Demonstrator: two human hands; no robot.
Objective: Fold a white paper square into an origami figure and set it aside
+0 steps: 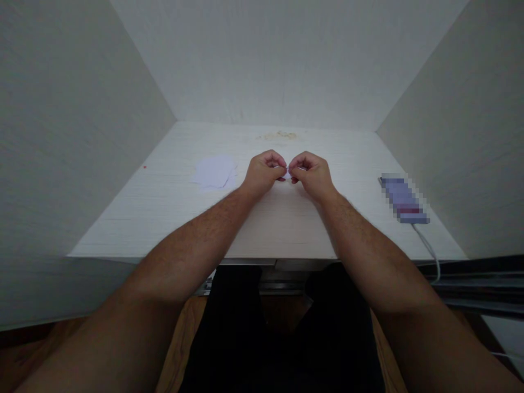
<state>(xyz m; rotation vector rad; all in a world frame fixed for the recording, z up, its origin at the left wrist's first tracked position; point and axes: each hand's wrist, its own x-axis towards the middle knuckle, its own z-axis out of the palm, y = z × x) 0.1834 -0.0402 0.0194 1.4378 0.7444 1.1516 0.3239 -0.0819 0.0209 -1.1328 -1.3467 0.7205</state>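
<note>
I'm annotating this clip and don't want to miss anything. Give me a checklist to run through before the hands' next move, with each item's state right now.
1. Grip: left hand and right hand both pinch the small pale paper piece between them: ok.
2. Piece lifted off the white wooden desk or resting on it: cannot tell.
3. Shape and creases of the piece, mostly hidden by the fingers: cannot tell.
4. Pile of pale paper sheets lies left of the left hand, apart from it: ok.
5. Flat purple rectangular device with its white cable lies off to the right, away from both hands: ok.
</note>
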